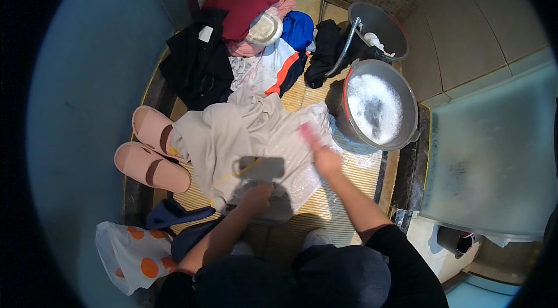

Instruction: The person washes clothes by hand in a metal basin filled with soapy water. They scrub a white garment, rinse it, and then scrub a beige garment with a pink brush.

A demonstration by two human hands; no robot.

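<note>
A wet off-white garment [231,120] is spread over the ribbed floor before me, with soap suds on its right part. My right hand [328,162] is closed around a pink scrubbing brush [308,133], blurred, over the sudsy cloth. At the near edge of the garment, in shadow, my left hand [258,199] grips the cloth; its fingertips are hard to make out. Just beyond my right hand stands a grey bucket [414,103] with white foam [374,107] inside.
Behind lies a clothes pile with a maroon garment [242,0], black garment [198,63] and blue cloth [298,30]. A second bucket [399,24] and a metal shower hose [346,48] are at back right. Pink slippers [152,166], a navy slipper [174,214] and a dotted plastic bag [133,255] sit left.
</note>
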